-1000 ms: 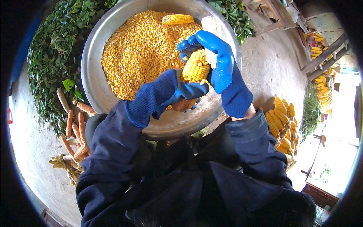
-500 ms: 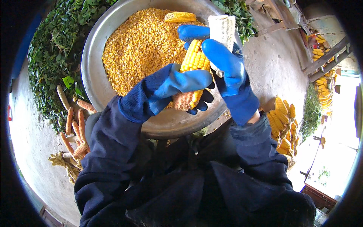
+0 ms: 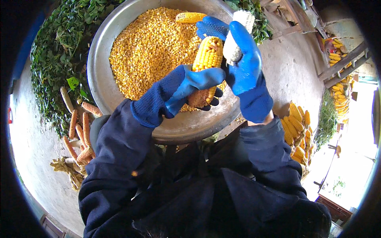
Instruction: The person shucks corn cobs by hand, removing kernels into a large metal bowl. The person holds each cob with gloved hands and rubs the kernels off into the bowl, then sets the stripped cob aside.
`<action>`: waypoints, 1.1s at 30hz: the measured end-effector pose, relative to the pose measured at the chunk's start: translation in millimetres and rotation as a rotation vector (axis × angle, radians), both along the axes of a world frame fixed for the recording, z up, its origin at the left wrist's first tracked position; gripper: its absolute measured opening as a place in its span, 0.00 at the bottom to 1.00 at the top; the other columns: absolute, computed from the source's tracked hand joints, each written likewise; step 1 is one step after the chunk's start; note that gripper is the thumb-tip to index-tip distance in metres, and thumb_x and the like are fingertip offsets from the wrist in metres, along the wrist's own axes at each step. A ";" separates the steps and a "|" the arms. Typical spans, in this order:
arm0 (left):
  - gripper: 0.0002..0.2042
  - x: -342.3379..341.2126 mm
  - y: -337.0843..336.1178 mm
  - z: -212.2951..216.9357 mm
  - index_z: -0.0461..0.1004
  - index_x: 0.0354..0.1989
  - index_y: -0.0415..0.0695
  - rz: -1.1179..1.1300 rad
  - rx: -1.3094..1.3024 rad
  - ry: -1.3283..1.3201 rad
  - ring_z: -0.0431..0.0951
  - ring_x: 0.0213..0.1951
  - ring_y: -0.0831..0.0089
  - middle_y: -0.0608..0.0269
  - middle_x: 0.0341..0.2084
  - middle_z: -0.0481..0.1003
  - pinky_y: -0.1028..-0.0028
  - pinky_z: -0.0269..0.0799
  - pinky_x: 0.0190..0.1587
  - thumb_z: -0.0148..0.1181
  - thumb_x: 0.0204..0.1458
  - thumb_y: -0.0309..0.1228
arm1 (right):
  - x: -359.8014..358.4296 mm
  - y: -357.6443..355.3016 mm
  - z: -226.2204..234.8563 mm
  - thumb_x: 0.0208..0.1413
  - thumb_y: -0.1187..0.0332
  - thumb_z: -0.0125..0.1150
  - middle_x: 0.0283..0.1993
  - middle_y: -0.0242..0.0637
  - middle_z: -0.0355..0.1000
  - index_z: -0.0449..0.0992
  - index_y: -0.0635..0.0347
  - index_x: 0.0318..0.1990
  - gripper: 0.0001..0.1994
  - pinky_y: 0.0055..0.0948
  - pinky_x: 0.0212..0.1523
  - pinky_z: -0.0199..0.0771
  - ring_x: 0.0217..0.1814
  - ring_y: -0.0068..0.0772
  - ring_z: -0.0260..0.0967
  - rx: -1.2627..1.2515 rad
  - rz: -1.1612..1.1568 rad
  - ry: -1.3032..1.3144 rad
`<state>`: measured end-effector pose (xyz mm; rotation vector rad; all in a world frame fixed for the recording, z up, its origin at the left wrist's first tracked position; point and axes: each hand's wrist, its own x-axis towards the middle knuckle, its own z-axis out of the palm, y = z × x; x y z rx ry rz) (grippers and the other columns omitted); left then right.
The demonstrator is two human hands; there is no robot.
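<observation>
My gloved left hand (image 3: 184, 85) is closed around the lower part of a yellow corn ear (image 3: 209, 55), its thumb laid across it. Near its base the ear shows a reddish-brown patch stripped of kernels. Between the thumb and fingers of my gloved right hand (image 3: 247, 65) lies a whitish bare corncob (image 3: 231, 48), close beside the ear. Both hands are over a wide metal basin (image 3: 178, 135), which holds a heap of loose corn kernels (image 3: 147, 55). Another corn ear (image 3: 190, 17) rests on the heap's far side.
Several reddish bare cobs (image 3: 85, 133) lie on the floor at left, beside dry husks (image 3: 67, 170). Green leaves (image 3: 59, 59) are heaped beyond them. A pile of corn ears (image 3: 295, 123) is at right, near a wooden frame (image 3: 341, 65).
My right hand has drawn slightly back from the ear, its fingers opening wider and the bare cob tilting. The ear has shifted slightly right and stands more upright in my left hand.
</observation>
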<state>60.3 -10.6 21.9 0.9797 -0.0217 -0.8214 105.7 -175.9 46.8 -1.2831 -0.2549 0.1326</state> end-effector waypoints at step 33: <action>0.14 4.7 -16.4 -7.2 0.77 0.36 0.44 0.020 0.160 -0.101 0.74 0.22 0.77 0.66 0.22 0.76 0.74 0.69 0.25 0.69 0.51 0.41 | 5.4 1.7 -16.5 0.67 0.61 0.48 0.60 0.47 0.72 0.72 0.64 0.60 0.20 0.36 0.67 0.65 0.62 0.40 0.71 -0.156 -0.035 -0.067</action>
